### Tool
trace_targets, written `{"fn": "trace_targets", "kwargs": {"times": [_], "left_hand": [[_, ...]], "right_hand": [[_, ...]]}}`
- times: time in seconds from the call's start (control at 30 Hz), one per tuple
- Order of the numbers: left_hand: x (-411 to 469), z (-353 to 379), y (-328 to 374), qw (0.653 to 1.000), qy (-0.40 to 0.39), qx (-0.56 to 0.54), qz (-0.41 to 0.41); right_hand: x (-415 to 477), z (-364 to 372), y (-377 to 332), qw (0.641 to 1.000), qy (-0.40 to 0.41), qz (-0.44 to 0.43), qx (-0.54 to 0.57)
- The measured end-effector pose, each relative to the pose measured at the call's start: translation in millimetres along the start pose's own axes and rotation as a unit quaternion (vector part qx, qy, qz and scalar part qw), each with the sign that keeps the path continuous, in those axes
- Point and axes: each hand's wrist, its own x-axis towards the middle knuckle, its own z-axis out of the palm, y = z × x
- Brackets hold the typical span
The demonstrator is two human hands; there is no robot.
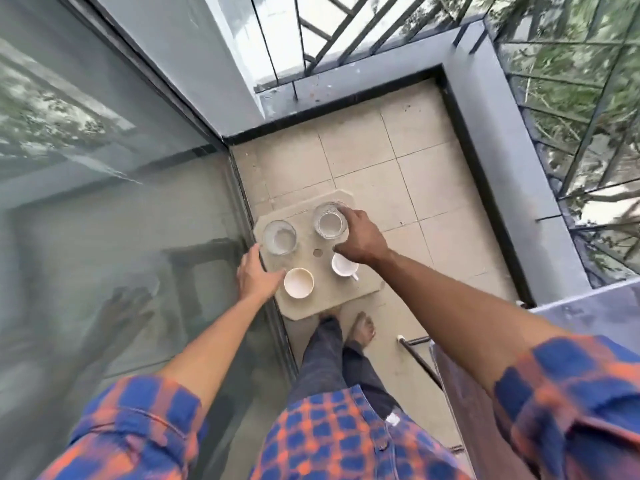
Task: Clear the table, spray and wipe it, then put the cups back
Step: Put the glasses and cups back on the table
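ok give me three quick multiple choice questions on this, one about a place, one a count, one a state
1. Which glass does the right hand grip?
A) the far right glass
B) the far left one
C) neither

2. How many drinking vessels stand on the table?
A) two
B) four
C) six

3. What is the left hand doing?
A) lifting a cup
B) open, holding nothing
C) out of view

Answers:
1 A, its fingers curl round that glass's rim.
2 B, two glasses and two white cups.
3 B, its fingers lie fairly straight by the table's left edge.
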Motion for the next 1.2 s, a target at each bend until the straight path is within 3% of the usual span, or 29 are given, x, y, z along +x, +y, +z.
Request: {"fn": "trace_targets", "kwargs": {"times": [0.3, 0.5, 0.63, 0.9, 1.2], "left_hand": [[65.0, 29.8, 22.9, 0.998, -0.001, 0.054, 0.035], [73.1, 37.0, 18.5, 0.996, 0.036, 0.058, 0.063], [68.4, 25.7, 16.8, 0.995, 0.048, 0.038, 0.08], [36.5, -6.0, 66.5, 0.988, 0.051, 0.014, 0.142], [-60.8, 17.2, 188.3, 0.943, 0.029, 0.047, 0.328]], "right_hand": [[66.2, 36.8, -15.3, 0.998, -0.021, 0.054, -0.022], [73.6, 45.9, -5.6, 0.996, 0.032, 0.016, -0.083], [62.2, 30.8, -3.0, 0.996, 0.075, 0.017, -0.048], [-5.1, -62.3, 26.5, 0.979, 0.181, 0.064, 0.076], [-171.1, -161.7, 119.0, 0.929, 0.342, 0.074, 0.123]]}}
